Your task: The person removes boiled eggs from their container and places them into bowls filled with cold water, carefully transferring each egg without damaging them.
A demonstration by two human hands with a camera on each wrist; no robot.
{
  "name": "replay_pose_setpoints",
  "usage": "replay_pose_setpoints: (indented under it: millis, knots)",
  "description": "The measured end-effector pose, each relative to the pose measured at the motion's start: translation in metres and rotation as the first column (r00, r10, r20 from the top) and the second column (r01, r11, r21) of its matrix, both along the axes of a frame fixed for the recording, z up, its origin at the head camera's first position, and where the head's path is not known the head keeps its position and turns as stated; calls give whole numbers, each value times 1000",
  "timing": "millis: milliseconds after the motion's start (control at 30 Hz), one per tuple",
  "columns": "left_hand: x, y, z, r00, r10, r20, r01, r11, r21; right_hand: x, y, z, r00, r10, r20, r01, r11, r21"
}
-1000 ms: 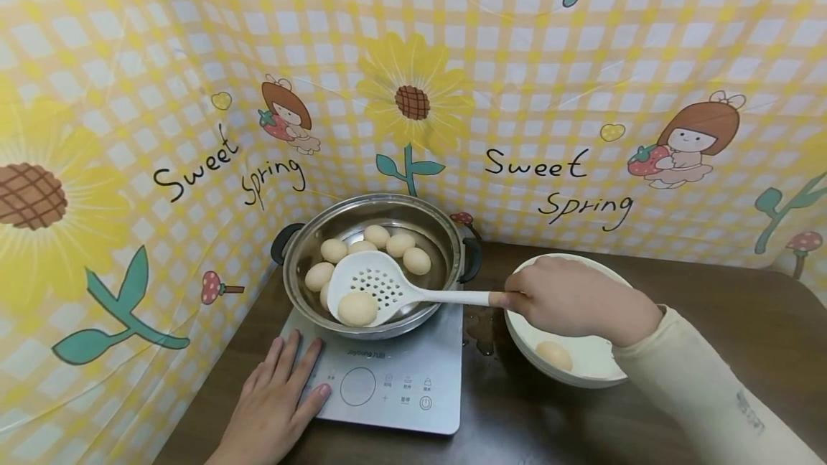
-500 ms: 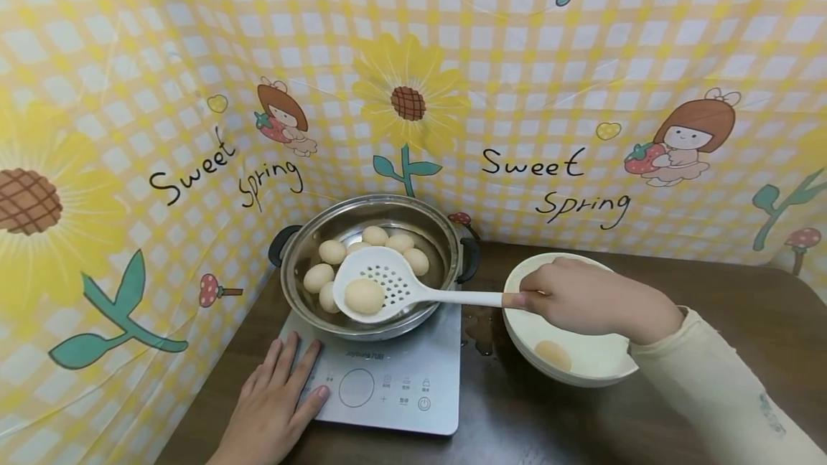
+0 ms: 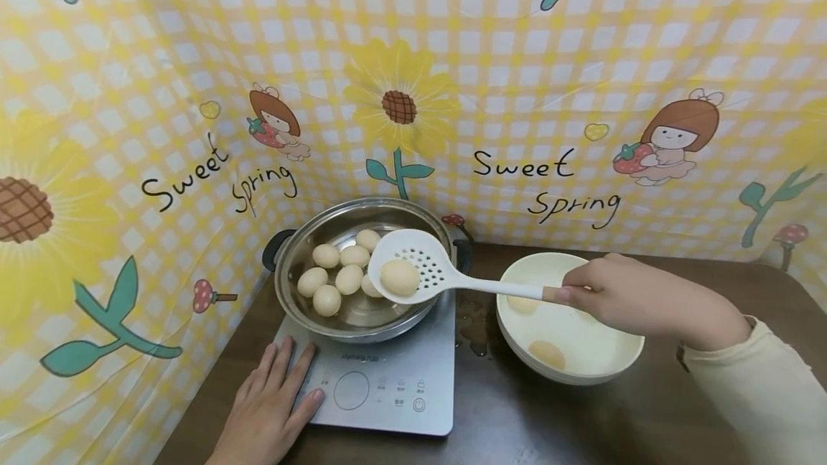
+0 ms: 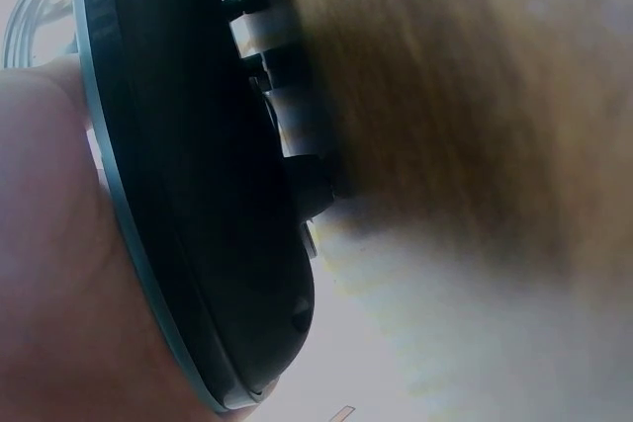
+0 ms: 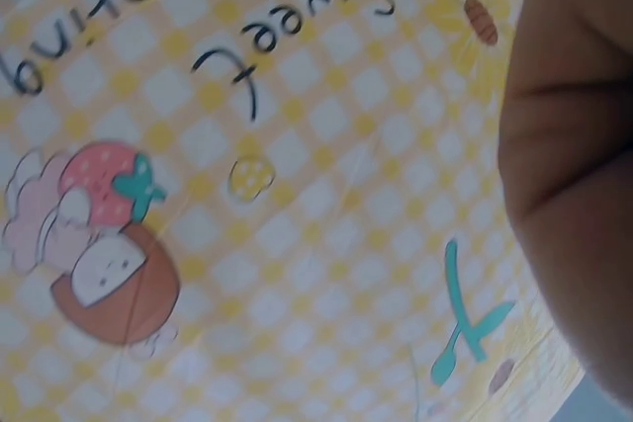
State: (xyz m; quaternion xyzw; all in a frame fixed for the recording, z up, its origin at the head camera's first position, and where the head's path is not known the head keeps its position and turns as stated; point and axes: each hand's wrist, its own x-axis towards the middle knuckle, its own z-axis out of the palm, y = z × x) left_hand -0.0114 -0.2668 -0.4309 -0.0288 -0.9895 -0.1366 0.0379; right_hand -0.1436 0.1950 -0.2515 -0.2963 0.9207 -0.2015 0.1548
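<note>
My right hand [image 3: 620,296] grips the wooden end of a white slotted skimmer [image 3: 478,284], its handle passing above the bowl's left side. One egg [image 3: 400,277] lies in the skimmer's head, raised over the right part of a steel pot [image 3: 293,307]. Several more eggs [image 3: 326,300] sit inside the pot, one partly hidden by the skimmer. With fingers spread, my left hand [image 3: 268,393] rests on the left edge of a silver induction cooker [image 3: 388,407] under the pot. A white bowl [image 3: 620,350] beneath my right hand holds eggs [image 3: 546,354], one partly covered by the handle.
Water drops [image 3: 474,336] lie on the dark wooden table [image 3: 504,407] between cooker and bowl. The pot has black side handles [image 3: 278,248]. Behind hangs a yellow checked cloth [image 3: 517,92]. The left wrist view is mostly blocked by a dark object [image 4: 198,185].
The skimmer with its egg has risen and moved right, from the pot's front middle to its right side. More of the pot's eggs show. My left hand stays on the cooker.
</note>
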Motion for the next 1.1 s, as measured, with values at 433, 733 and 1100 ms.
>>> replay_pose_setpoints:
  millis: [433,733,1100]
  knots:
    - [1,-1,-4,1000,4,-13,-4,1000,-14,11,59,-6,996,-76,-51,76,997,2]
    - [0,0,-2,1000,6,-6,-6,1000,-8,20,108,-25,988,-110,-106,111,994,2]
    - [-1,2,0,1000,11,10,-11,1000,-4,29,156,-55,977,-172,-123,182,980,79]
